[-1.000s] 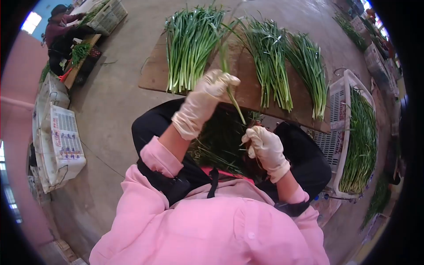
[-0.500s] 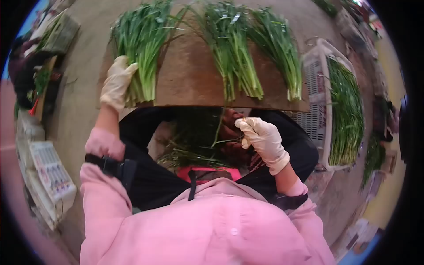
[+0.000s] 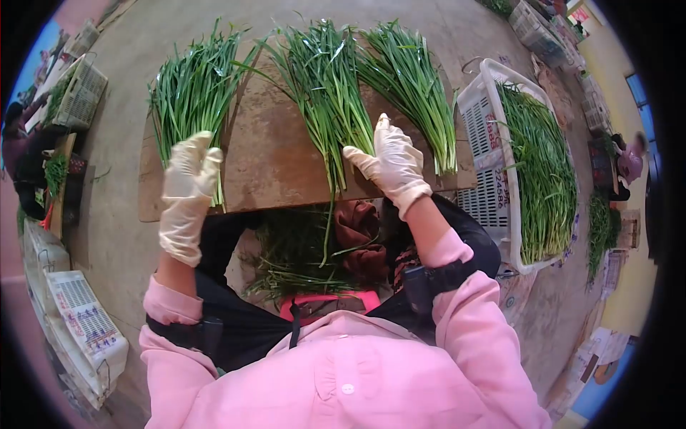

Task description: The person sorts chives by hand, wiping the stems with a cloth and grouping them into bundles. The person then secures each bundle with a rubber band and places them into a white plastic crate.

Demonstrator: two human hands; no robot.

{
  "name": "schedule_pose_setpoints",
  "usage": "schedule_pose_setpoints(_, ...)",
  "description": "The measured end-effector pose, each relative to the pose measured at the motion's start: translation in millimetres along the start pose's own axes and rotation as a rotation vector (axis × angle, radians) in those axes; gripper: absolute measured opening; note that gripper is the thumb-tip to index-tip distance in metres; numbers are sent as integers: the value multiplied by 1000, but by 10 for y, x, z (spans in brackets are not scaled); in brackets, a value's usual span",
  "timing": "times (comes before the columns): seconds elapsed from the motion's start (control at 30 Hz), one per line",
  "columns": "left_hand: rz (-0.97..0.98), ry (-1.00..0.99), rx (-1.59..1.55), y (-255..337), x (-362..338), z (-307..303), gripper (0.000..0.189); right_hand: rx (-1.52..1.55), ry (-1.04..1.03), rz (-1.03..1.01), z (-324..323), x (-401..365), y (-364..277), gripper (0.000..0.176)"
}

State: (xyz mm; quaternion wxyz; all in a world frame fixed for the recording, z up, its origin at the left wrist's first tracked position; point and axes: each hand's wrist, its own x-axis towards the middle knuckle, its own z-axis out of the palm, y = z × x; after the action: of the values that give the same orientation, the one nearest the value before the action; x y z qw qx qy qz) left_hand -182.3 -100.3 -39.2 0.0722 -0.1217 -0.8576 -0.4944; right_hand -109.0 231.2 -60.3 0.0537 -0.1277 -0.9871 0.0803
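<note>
Three bunches of garlic chives lie on a brown wooden board, leaf tips pointing away from me. My left hand (image 3: 189, 189), in a pale glove, is at the lower end of the left bunch (image 3: 196, 96), thumb apart from the fingers, partly covering the stalks. My gloved right hand (image 3: 391, 161) has its thumb and fingers spread at the stalk ends of the middle bunch (image 3: 321, 93), and nothing shows in its grip. Right of it is the third bunch (image 3: 411, 89). A loose stalk (image 3: 329, 232) hangs over the near edge of the board (image 3: 268, 161).
A white plastic crate (image 3: 493, 107) full of chives stands right of the board. Loose greens (image 3: 296, 247) lie below, between my knees. White crates (image 3: 86, 314) stand at left. Other people (image 3: 630, 161) are at both sides.
My right hand has risen from below the board to the middle bunch, its fingers spreading from a pinch. My left hand has slid toward the stalk ends. The view has shifted.
</note>
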Motion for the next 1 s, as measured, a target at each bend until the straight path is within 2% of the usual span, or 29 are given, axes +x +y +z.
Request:
schedule_pose_setpoints(0.03,-24,-56,-208,-29,-69,159,31,-16,24,-6,50,5,-50,102)
schedule_pose_setpoints(0.07,-26,-151,-112,-14,-130,256,31,-32,46,-11,89,3,-98,106)
schedule_pose_setpoints(0.1,-258,-218,-350,79,-212,418,30,-31,17,4,97,18,-147,104)
schedule_pose_setpoints(0.17,-321,-304,-430,89,-353,724,25,-37,-32,31,166,76,-136,98)
schedule_pose_setpoints(0.23,-212,-334,-253,272,-478,927,21,-61,-27,61,171,90,-104,93)
schedule_pose_setpoints(0.27,-186,-348,-224,275,-525,1001,19,-45,52,62,112,81,-72,91)
schedule_pose_setpoints(0.33,-140,-300,-190,159,-581,1094,19,-229,333,-32,10,33,-41,94)
schedule_pose_setpoints(0.37,-116,-275,-171,119,-595,1118,19,-180,538,-126,-62,-23,-48,66)
schedule_pose_setpoints(0.47,-327,-328,-289,98,-572,1058,20,73,175,-272,-195,-242,-246,34)
schedule_pose_setpoints(0.5,-341,-336,-378,39,-576,1077,20,53,266,-337,-63,-295,-321,32)
schedule_pose_setpoints(0.53,-358,-334,-433,64,-567,1076,20,-52,195,-336,39,-322,-378,35)
schedule_pose_setpoints(0.6,-391,-326,-543,164,-550,1057,19,-62,28,-205,148,-257,-465,35)
schedule_pose_setpoints(0.7,-486,-345,-672,272,-512,982,22,153,88,-136,337,-222,-433,29)
schedule_pose_setpoints(0.8,-579,-331,-776,457,-518,931,26,544,92,-87,247,-404,-431,24)
schedule_pose_setpoints(0.87,-627,-398,-794,457,-538,938,25,758,68,-78,178,-592,-471,24)
schedule_pose_setpoints(0.93,-696,-463,-904,427,-539,1015,21,772,-80,2,-48,-765,-542,24)
schedule_pose_setpoints(1.0,-724,-458,-892,392,-565,1077,20,836,-51,-8,-46,-898,-543,25)
